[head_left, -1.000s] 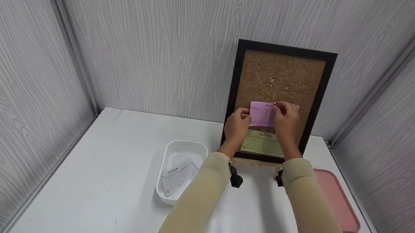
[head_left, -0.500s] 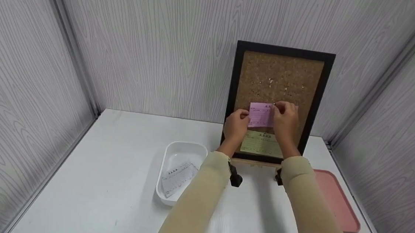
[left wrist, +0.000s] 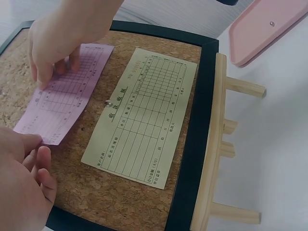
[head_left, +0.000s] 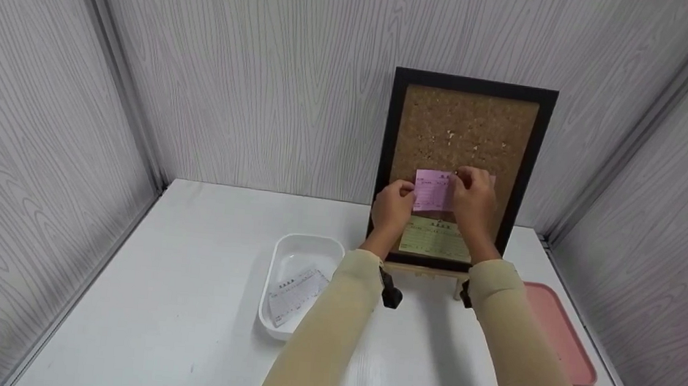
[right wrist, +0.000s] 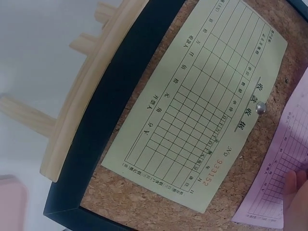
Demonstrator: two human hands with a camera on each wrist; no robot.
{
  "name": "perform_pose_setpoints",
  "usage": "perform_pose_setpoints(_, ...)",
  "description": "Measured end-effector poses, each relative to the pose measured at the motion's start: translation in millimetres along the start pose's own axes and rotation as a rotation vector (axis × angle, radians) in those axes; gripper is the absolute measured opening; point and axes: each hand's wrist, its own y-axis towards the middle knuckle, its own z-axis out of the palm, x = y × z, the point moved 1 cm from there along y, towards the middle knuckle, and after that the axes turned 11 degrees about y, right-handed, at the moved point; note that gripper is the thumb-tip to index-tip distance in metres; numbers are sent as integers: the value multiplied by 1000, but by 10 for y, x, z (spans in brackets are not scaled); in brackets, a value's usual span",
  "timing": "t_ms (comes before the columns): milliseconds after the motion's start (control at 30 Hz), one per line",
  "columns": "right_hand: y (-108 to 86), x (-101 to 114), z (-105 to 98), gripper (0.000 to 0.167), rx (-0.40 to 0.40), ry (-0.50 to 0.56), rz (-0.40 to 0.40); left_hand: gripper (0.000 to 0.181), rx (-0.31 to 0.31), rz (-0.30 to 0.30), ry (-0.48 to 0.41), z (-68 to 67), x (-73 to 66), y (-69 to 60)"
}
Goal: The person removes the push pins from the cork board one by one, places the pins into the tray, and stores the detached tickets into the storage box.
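A black-framed corkboard (head_left: 469,123) stands upright on a wooden easel. My left hand (head_left: 392,208) pinches the left edge of a pink receipt slip (head_left: 432,194) between thumb and forefinger, seen closely in the left wrist view. At the slip's top edge, the thumb and forefinger of my right hand (head_left: 475,197) pinch a small pushpin, mostly hidden by the fingertips. The right hand covers much of the slip's right half. Just below, a yellow-green receipt slip (left wrist: 139,118) hangs on the cork, held by a silver pushpin (right wrist: 261,108) at its top edge.
To the left, a white basin (head_left: 272,273) holds white receipt slips (head_left: 296,296). A pink tray (head_left: 560,333) lies right of the easel, with a pushpin (left wrist: 272,23) on it. The easel's wooden ledge (left wrist: 209,154) and pegs jut out below the board.
Both hands stay at the pink receipt slip. The pushpin's head, plainer a second ago, is now more covered by the right fingertips. The view shifts slightly.
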Motion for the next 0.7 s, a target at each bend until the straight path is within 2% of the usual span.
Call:
perform_pose_setpoints(167,9,18,30,18,10,-9,-18,17,7,-4,14,-2,-11,1)
perform_pose_setpoints(367,12,40,54,16,-6,12,-46,18,14,19,16,-39,-15,-3)
perform_pose_setpoints(700,-4,44,67,16,-35,14,-21,17,31,13,25,-66,-19,3)
